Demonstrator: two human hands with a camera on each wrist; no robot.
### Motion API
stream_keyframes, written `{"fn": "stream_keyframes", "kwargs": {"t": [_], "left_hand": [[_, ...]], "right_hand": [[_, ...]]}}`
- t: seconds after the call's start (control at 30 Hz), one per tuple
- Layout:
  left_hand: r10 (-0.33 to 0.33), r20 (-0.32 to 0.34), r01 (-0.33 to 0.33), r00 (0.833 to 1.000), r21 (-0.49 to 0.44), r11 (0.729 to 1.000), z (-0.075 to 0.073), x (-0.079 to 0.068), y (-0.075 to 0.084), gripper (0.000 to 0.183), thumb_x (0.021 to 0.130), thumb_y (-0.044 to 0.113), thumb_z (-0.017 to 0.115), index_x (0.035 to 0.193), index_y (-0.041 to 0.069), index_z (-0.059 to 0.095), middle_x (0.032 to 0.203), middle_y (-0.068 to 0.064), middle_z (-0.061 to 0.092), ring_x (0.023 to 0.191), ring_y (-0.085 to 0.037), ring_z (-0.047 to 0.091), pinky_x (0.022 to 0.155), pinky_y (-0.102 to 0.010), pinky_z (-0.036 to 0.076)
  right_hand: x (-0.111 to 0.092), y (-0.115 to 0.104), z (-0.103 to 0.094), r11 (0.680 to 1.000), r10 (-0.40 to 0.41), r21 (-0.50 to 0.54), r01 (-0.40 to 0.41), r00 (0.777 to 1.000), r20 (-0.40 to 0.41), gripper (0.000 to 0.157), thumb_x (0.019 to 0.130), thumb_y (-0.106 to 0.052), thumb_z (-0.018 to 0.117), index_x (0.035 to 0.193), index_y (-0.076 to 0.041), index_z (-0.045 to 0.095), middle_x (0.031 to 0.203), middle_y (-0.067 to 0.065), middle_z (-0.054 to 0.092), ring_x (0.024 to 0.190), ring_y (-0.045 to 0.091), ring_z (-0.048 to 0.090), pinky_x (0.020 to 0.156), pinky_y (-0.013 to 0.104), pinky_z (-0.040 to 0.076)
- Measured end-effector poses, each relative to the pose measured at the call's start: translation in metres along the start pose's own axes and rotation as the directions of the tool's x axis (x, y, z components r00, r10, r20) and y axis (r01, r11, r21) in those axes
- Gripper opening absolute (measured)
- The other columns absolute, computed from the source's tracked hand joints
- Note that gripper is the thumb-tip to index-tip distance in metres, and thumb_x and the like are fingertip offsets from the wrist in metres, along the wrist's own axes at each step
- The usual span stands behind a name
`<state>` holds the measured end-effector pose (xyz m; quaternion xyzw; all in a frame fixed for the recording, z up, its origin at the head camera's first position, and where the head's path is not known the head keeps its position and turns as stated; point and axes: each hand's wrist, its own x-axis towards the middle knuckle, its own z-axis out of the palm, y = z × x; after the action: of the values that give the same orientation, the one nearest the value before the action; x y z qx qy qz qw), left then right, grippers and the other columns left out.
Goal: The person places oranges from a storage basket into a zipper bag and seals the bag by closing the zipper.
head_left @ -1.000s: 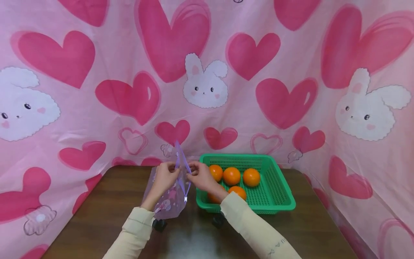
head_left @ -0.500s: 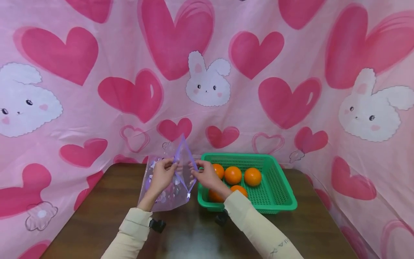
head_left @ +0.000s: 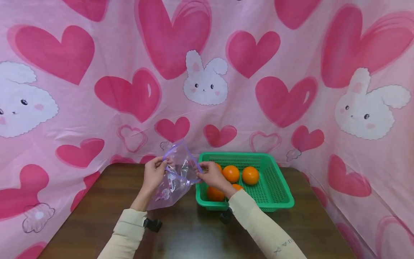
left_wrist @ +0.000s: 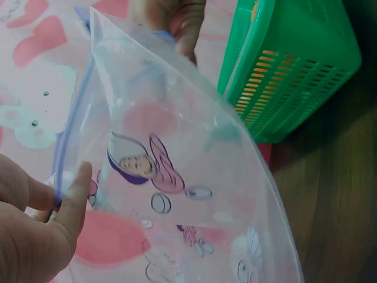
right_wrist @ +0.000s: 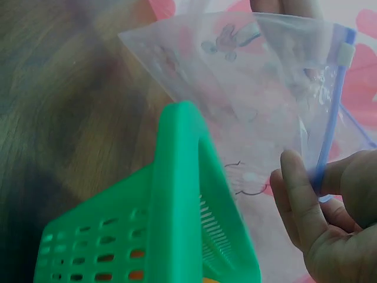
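A clear zipper bag with purple edging and printed cartoon figures is held up over the table, its mouth spread wide. My left hand pinches the left edge of the mouth between thumb and fingers. On the opposite edge, my right hand pinches the purple strip, just in front of the basket's left side. The right wrist view shows the white slider at one end of the strip. In the left wrist view the bag hangs beside the left thumb and fingers, with nothing visible inside but its printing.
Right of the bag stands a green plastic basket with several oranges, some partly hidden by the right hand and wrist. The dark wooden table ends against a pink curtain with hearts and rabbits.
Both hands have drawn apart, the left one moving left and the right one right. The bag's mouth has gone from a narrow gap to a wide opening.
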<state>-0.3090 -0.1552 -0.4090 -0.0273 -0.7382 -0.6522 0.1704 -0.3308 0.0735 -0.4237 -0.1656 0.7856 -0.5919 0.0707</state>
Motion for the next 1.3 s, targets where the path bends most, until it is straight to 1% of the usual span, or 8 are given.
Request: {"fn": "stream_keyframes", "kwargs": {"t": [0.17,0.3,0.47,0.6,0.73,0.93,1.13,1.3], "left_hand": [[-0.032,-0.010,0.032,0.999,-0.007,0.999,-0.011,0.000,-0.001,0.024,0.104,0.000,0.052,0.118,-0.016,0.064,0.108,-0.030,0.072,0.075,0.000,0.067,0.064,-0.015,0.055],[-0.020,-0.006,0.020,1.000,-0.007,1.000,-0.017,0.000,0.000,0.023,0.103,-0.003,0.052,0.116,-0.018,0.063,0.106,-0.032,0.071,0.076,0.000,0.068,0.067,-0.016,0.057],[0.001,-0.029,-0.002,1.000,-0.032,0.999,-0.015,-0.001,0.003,0.023,0.102,-0.005,0.051,0.116,-0.020,0.062,0.104,-0.033,0.071,0.075,0.002,0.068,0.067,-0.015,0.058],[-0.008,-0.040,0.006,0.999,-0.041,0.999,-0.011,-0.001,0.000,0.023,0.102,-0.005,0.052,0.117,-0.018,0.062,0.104,-0.031,0.072,0.075,0.001,0.069,0.067,-0.016,0.058],[-0.021,-0.010,0.021,1.000,-0.017,1.000,-0.009,-0.003,-0.002,0.024,0.102,-0.002,0.053,0.119,-0.017,0.063,0.106,-0.032,0.071,0.075,0.000,0.068,0.067,-0.017,0.058],[-0.001,0.062,-0.002,0.998,0.052,0.999,-0.004,-0.006,-0.004,0.023,0.102,-0.002,0.056,0.117,-0.017,0.065,0.105,-0.032,0.072,0.078,0.001,0.068,0.067,-0.015,0.057],[0.017,0.112,-0.025,0.994,0.075,0.997,0.003,-0.005,-0.008,0.021,0.100,-0.004,0.058,0.115,-0.016,0.066,0.105,-0.032,0.072,0.082,-0.004,0.072,0.068,-0.017,0.059],[0.005,0.106,-0.014,0.994,0.086,0.996,0.007,-0.006,-0.009,0.021,0.099,-0.004,0.058,0.114,-0.016,0.067,0.104,-0.032,0.072,0.082,-0.011,0.073,0.065,-0.018,0.059]], "right_hand": [[-0.001,0.009,-0.007,1.000,0.022,0.011,-0.022,1.000,-0.008,0.023,0.095,0.007,0.064,0.117,0.011,0.066,0.105,0.024,0.068,0.074,0.023,0.074,0.073,0.040,0.063],[0.001,0.011,-0.016,0.999,0.050,0.018,-0.049,0.998,-0.024,0.024,0.096,0.006,0.063,0.118,0.011,0.066,0.108,0.025,0.067,0.070,0.021,0.073,0.078,0.046,0.062],[0.000,0.007,-0.029,0.994,0.105,0.019,-0.104,0.994,-0.037,0.025,0.097,0.005,0.062,0.121,0.009,0.066,0.112,0.026,0.066,0.072,0.018,0.072,0.083,0.045,0.061],[-0.002,0.007,-0.034,0.993,0.116,0.013,-0.116,0.993,-0.001,0.027,0.098,0.002,0.062,0.124,0.010,0.064,0.112,0.024,0.064,0.081,0.029,0.074,0.084,0.043,0.061],[-0.006,0.007,-0.037,0.996,0.088,-0.011,-0.088,0.993,0.084,0.029,0.098,-0.002,0.063,0.125,0.011,0.062,0.107,0.020,0.065,0.085,0.036,0.073,0.085,0.048,0.060],[-0.008,0.004,-0.039,0.997,0.068,-0.042,-0.062,0.984,0.162,0.030,0.101,-0.010,0.063,0.123,0.010,0.063,0.106,0.022,0.067,0.079,0.028,0.071,0.083,0.049,0.061],[-0.008,0.001,-0.038,0.997,0.057,-0.068,-0.045,0.981,0.187,0.028,0.101,-0.014,0.063,0.123,0.005,0.066,0.112,0.027,0.066,0.091,0.041,0.070,0.078,0.042,0.063],[-0.009,0.001,-0.039,0.995,0.055,-0.086,-0.039,0.981,0.187,0.028,0.101,-0.014,0.063,0.122,0.005,0.066,0.112,0.029,0.065,0.086,0.030,0.070,0.076,0.038,0.063]]}}
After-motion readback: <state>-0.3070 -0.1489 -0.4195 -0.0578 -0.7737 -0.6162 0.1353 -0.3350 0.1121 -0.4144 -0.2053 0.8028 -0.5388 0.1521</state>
